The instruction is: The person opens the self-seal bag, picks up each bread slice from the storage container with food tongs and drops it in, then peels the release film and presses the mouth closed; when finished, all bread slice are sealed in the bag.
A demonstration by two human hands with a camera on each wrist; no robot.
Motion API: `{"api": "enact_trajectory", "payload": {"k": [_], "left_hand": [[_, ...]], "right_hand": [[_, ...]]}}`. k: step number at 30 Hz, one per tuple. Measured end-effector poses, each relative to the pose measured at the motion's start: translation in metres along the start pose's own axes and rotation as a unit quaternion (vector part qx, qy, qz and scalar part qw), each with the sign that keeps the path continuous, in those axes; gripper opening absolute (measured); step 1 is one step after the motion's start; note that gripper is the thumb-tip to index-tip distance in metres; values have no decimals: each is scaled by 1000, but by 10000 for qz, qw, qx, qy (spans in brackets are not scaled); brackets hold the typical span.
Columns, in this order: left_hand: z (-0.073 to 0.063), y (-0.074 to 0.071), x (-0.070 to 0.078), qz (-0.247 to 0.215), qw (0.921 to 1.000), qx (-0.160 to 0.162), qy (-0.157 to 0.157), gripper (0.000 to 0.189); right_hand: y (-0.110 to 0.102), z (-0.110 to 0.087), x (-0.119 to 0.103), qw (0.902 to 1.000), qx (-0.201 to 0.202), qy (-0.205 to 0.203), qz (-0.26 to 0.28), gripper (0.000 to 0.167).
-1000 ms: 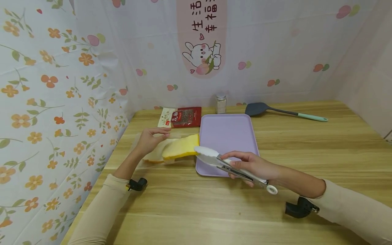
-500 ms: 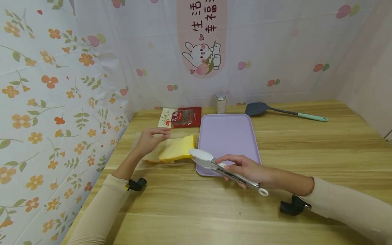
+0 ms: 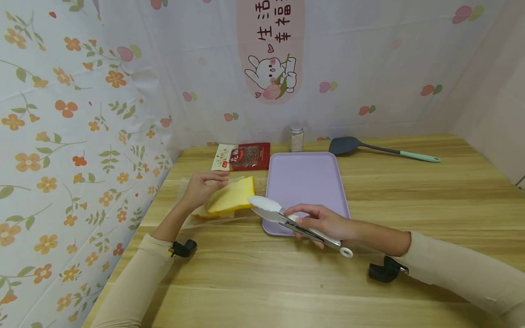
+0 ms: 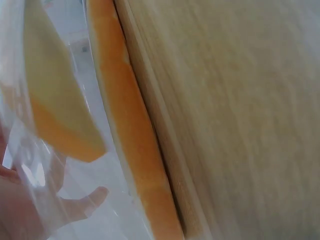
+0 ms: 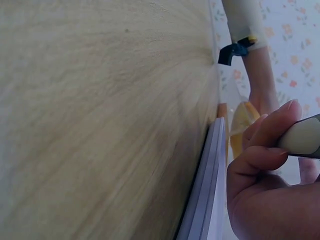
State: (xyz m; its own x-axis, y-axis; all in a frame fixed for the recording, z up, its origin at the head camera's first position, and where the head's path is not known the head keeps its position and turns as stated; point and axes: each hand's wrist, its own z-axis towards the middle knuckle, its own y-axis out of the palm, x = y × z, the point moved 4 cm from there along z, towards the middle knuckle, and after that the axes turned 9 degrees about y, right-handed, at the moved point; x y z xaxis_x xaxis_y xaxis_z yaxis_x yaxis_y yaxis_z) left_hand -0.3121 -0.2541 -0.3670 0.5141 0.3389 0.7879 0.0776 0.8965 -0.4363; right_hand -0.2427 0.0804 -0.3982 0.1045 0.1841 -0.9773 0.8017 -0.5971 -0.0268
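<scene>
My right hand grips a pair of tongs with white tips. Those tips pinch the near right corner of a yellow bread slice, tilted above a pale bread slice with a brown crust. The pale slice lies in a clear plastic bag on the table. My left hand holds up the bag's film at its far side, thumb and fingers apart. Through the film, the left wrist view shows the yellow slice raised over the brown crust. Part of the yellow slice is behind my left hand.
A lilac tray lies right of the bag, under the tongs and right hand. Behind stand a red spice packet and a small glass jar. A spatula with a green handle lies at the back right.
My right hand has moved left with the tongs, carrying the yellow bread slice off the tray's edge and further over the pale slice. The left hand has stayed in place.
</scene>
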Motion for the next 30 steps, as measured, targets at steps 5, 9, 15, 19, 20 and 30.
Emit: {"api": "enact_trajectory", "payload": {"k": [5,9,15,19,20,30], "left_hand": [[0,0,2,17,10000,34,35,15],[0,2,4,-4,9999,-7,118,15],[2,5,8,191,9997,-62,128,13],[1,5,6,219,9995,-80,190,12],[1,5,5,219,9995,-68,201,12],[-1,3,2,334,9991,251,70,14]], "right_hand": [[4,6,-3,9997,-215,-85,-88,42],[0,11,-4,9987,-378,-24,-350,40],[-10,19,-6,9968,-394,184,-678,38],[-12,26,-9,9963,-480,45,-713,38],[-11,28,-10,9963,-489,-2,-700,38],[5,36,-7,9997,-173,-16,-192,38]]}}
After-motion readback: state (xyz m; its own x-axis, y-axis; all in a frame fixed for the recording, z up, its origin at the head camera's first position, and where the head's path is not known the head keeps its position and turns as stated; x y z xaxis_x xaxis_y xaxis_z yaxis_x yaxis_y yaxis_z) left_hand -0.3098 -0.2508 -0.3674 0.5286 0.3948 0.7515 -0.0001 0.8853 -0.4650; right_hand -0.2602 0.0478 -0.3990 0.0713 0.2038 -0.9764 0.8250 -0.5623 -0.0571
